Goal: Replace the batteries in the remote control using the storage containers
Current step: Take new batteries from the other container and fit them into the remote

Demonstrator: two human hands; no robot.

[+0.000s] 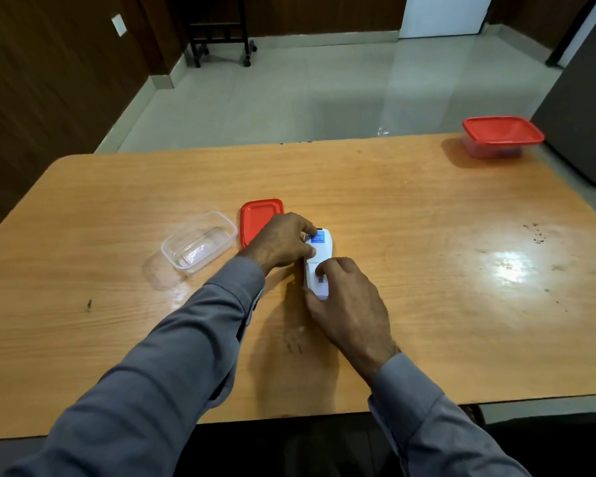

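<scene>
A white remote control (320, 256) lies face down on the wooden table (427, 253), a blue label near its far end. My left hand (283, 242) grips its far half from the left side. My right hand (348, 304) holds the near end, thumb pressing on the back cover. An open clear plastic container (200, 246) stands to the left and looks empty. Its red lid (258, 218) lies flat beside it, just behind my left hand. A second container with a red lid on (501, 136) sits at the far right corner. No batteries are visible.
The table's far edge runs just behind the closed container. A grey cabinet (585, 98) stands right of the table. Tiled floor and a black wheeled stand (221, 32) lie beyond. Dark specks mark the tabletop at right.
</scene>
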